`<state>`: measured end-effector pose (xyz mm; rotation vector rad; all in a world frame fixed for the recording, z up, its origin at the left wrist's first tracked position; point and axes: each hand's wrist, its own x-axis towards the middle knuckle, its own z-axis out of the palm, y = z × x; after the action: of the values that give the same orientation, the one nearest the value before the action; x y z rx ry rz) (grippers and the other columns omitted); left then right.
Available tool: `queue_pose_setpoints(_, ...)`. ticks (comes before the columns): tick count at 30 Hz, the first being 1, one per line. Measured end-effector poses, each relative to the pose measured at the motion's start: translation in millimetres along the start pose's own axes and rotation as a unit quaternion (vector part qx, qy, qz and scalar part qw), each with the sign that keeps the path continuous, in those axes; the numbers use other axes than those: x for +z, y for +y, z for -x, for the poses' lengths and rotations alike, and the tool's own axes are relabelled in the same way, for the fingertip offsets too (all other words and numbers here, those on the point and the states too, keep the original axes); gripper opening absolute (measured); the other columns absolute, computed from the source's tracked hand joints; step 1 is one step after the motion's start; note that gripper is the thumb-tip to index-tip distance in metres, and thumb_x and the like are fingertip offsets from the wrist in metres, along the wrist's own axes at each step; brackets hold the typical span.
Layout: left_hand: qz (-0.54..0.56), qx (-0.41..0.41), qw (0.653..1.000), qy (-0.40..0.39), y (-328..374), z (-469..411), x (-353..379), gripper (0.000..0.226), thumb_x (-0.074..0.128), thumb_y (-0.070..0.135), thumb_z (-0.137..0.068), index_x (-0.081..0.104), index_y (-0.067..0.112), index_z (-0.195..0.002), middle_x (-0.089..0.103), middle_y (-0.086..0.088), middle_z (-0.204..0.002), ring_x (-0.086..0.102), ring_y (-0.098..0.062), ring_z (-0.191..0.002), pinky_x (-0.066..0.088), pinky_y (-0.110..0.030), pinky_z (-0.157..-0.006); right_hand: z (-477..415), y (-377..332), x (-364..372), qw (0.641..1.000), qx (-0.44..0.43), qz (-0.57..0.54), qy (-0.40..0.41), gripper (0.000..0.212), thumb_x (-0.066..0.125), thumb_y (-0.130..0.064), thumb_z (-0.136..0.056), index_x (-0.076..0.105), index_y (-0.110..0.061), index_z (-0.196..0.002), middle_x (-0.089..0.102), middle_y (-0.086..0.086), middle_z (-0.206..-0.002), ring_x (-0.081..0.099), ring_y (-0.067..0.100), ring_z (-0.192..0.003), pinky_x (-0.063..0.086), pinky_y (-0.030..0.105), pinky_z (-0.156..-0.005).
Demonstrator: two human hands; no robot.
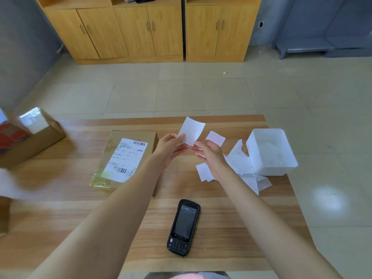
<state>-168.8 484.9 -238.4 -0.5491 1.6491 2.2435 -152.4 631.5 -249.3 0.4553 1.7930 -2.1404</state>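
Observation:
Both my hands are raised over the middle of the wooden table (60, 208). My left hand (170, 147) pinches a small white paper slip (192, 129) by its lower left edge, between thumb and fingers. My right hand (209, 156) touches the slip's lower corner with its fingertips; whether it pinches the paper I cannot tell. A brown cardboard parcel (112, 150) with a white shipping label (126, 158) lies flat just left of my hands. A black handheld scanner (184, 227) lies screen up near the table's front edge.
A white plastic bin (270, 152) holding paper stands at the right. Several loose white slips (241, 166) lie beside it, one with a red stamp (215, 137). Cardboard boxes (30, 135) sit at the left edge. Wooden cabinets (149, 31) stand across the tiled floor.

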Motion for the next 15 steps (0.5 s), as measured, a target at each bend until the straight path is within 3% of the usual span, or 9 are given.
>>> queue_pose_setpoints(6, 0.014, 0.000, 1.000, -0.005, 3, 21, -39, 0.020, 0.062, 0.017, -0.092, 0.048, 0.015, -0.077, 0.068, -0.004, -0.086, 0.068, -0.019, -0.083, 0.051, -0.039, -0.095, 5, -1, 31, 1.000, -0.009, 0.020, -0.015, 0.014, 0.055, -0.012, -0.094, 0.059, -0.006, -0.107, 0.069, 0.009, -0.102, 0.068, 0.020, -0.092, 0.049, 0.027, -0.088)
queue_pose_setpoints(9, -0.030, -0.014, 0.999, 0.006, 4, 34, -61, 0.018, 0.063, 0.020, -0.092, 0.049, 0.016, -0.080, 0.060, -0.005, -0.089, 0.065, -0.021, -0.088, 0.048, -0.039, -0.097, 8, -4, 50, 0.999, -0.029, 0.031, -0.023, 0.004, 0.055, -0.009, -0.094, 0.058, -0.010, -0.095, 0.065, 0.005, -0.091, 0.066, 0.017, -0.079, 0.050, 0.020, -0.074)
queue_pose_setpoints(12, -0.063, -0.027, 0.998, -0.002, 5, 45, -84, 0.019, 0.065, 0.025, -0.090, 0.051, 0.018, -0.079, 0.061, 0.000, -0.085, 0.063, -0.020, -0.091, 0.047, -0.040, -0.099, 10, -6, 67, 0.997, -0.053, 0.054, -0.027, 0.012, 0.055, -0.005, -0.092, 0.057, -0.015, -0.085, 0.063, 0.005, -0.086, 0.063, 0.011, -0.066, 0.049, 0.013, -0.061)
queue_pose_setpoints(15, -0.090, -0.029, 0.995, -0.012, 9, 53, -104, 0.017, 0.065, 0.028, -0.090, 0.054, 0.018, -0.080, 0.063, 0.003, -0.084, 0.066, -0.016, -0.086, 0.048, -0.039, -0.098, 13, -7, 84, 0.995, -0.065, 0.063, -0.037, 0.015, 0.056, -0.003, -0.090, 0.057, -0.016, -0.083, 0.062, 0.002, -0.082, 0.060, 0.008, -0.062, 0.048, 0.012, -0.059)
